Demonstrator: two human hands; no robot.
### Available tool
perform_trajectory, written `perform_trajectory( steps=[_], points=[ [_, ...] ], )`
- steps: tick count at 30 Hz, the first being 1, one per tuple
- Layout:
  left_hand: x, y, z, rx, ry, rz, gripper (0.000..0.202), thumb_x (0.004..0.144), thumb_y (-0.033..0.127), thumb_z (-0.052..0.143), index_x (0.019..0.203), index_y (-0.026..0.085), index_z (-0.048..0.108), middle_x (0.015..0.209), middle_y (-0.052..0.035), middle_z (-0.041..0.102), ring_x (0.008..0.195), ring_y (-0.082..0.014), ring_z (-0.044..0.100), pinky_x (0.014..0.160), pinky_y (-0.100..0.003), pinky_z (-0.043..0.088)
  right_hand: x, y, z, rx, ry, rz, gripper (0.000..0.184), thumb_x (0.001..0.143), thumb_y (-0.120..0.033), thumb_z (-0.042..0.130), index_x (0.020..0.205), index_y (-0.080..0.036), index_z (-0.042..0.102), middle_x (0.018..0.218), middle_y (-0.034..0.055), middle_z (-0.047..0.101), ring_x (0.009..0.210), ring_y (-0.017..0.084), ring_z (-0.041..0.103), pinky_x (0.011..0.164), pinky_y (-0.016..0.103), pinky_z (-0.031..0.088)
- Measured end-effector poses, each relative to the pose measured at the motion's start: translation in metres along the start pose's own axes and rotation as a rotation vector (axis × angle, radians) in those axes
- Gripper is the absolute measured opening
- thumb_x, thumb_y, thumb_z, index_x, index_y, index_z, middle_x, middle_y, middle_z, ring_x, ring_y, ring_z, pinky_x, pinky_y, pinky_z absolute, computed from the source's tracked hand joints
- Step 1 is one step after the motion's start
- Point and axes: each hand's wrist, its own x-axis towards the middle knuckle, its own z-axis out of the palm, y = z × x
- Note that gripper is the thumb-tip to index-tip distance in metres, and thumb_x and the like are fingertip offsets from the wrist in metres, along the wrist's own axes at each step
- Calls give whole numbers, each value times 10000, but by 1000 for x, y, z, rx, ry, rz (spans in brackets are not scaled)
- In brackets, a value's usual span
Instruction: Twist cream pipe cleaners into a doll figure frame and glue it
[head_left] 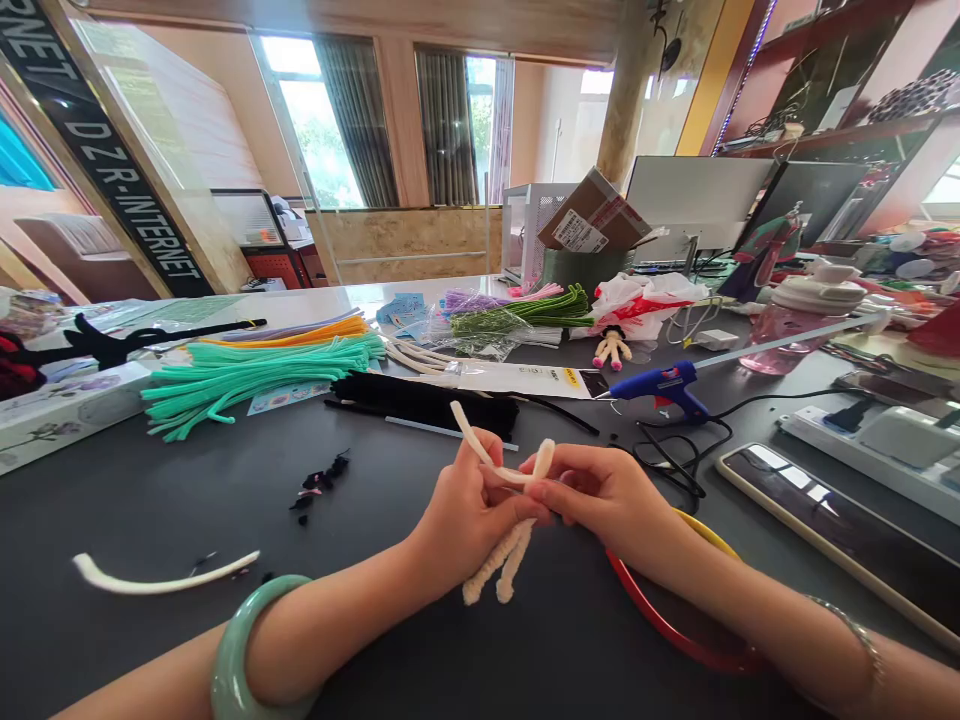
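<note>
Left hand (465, 515) and right hand (611, 500) pinching twisted cream pipe cleaners (511, 555) just above dark surface (172, 500). Clear plastic bag (480, 338) holding green and purple pipe cleaners. Cardboard box (596, 212) tilted atop green bin (581, 268). Curtained windows (319, 120) behind.

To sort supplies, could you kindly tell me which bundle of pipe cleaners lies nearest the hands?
The black bundle lies nearest, beyond the left hand and right hand; the teal bundle and green bundle lie farther off.

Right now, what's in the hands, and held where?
The left hand and right hand pinch a cream pipe-cleaner shape at its upper part; two twisted strands hang free below.
</note>
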Motion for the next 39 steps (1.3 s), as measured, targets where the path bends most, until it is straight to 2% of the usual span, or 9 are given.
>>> perform_trajectory(
  steps=[5, 8, 12, 16, 22, 27, 32, 36, 39],
  points=[
    [-4, -1, -7, 309, 97, 246, 135, 808, 297, 611, 844, 207, 517, 647, 22, 690, 523, -127, 610, 539, -228, 461, 0, -2, 2, 113, 60, 61, 243, 711, -403, 684, 695, -161, 680, 600, -19, 562, 497, 83, 462, 480, 218, 364],
    [-4, 2, -9, 355, 149, 312, 118, 816, 277, 608, 736, 194, 634, 689, -12, 691, 611, -148, 636, 597, -241, 491, 1, -3, 3, 201, 87, 133, 244, 696, -406, 703, 704, -163, 678, 550, -31, 534, 514, 92, 480, 510, 223, 370],
    [-3, 5, -8, 196, 212, 371, 75, 752, 220, 686, 681, 209, 708, 764, -47, 710, 728, -187, 652, 706, -294, 521, 4, -2, 6, 350, 59, 220, 270, 675, -417, 732, 666, -162, 644, 552, -30, 541, 523, 98, 493, 544, 236, 386],
    [0, 10, -12, 54, 293, 336, 48, 704, 202, 725, 657, 210, 728, 725, -45, 722, 684, -190, 647, 670, -302, 529, 8, -1, 7, 427, 67, 292, 304, 654, -422, 755, 639, -146, 629, 545, -24, 542, 498, 90, 476, 520, 232, 370],
    [14, 19, -32, -82, 423, 284, 53, 703, 226, 718, 673, 184, 713, 684, -15, 712, 612, -141, 623, 652, -268, 533, 22, -8, 5, 504, 128, 326, 291, 613, -380, 797, 629, -130, 649, 492, -41, 525, 444, 66, 474, 480, 209, 364],
    [31, 12, -48, -223, 548, 255, 147, 654, 271, 743, 636, 149, 663, 639, -6, 680, 578, -122, 618, 626, -265, 536, 42, -10, 11, 497, 126, 343, 276, 592, -353, 805, 629, -129, 647, 531, -18, 571, 425, 78, 498, 463, 233, 406],
    [49, 9, -86, -348, 756, 262, 240, 643, 303, 736, 631, 157, 545, 632, 21, 657, 547, -92, 626, 610, -243, 531, 52, -1, 16, 470, 154, 402, 207, 574, -260, 800, 620, -133, 643, 526, -13, 572, 403, 76, 489, 433, 234, 420],
    [63, 27, -134, -379, 942, 340, 289, 634, 272, 742, 613, 170, 472, 555, 55, 598, 515, -70, 606, 610, -210, 511, 52, 5, 17, 447, 135, 429, 216, 583, -282, 796, 607, -141, 634, 512, -20, 567, 398, 70, 483, 428, 222, 419],
    [67, 44, -166, -386, 1051, 410, 235, 694, 246, 688, 648, 182, 467, 553, 59, 591, 482, -63, 581, 574, -198, 489, 51, 3, 21, 398, 76, 429, 266, 600, -359, 790, 616, -145, 632, 500, -26, 560, 401, 78, 492, 437, 228, 423]
  ],
)
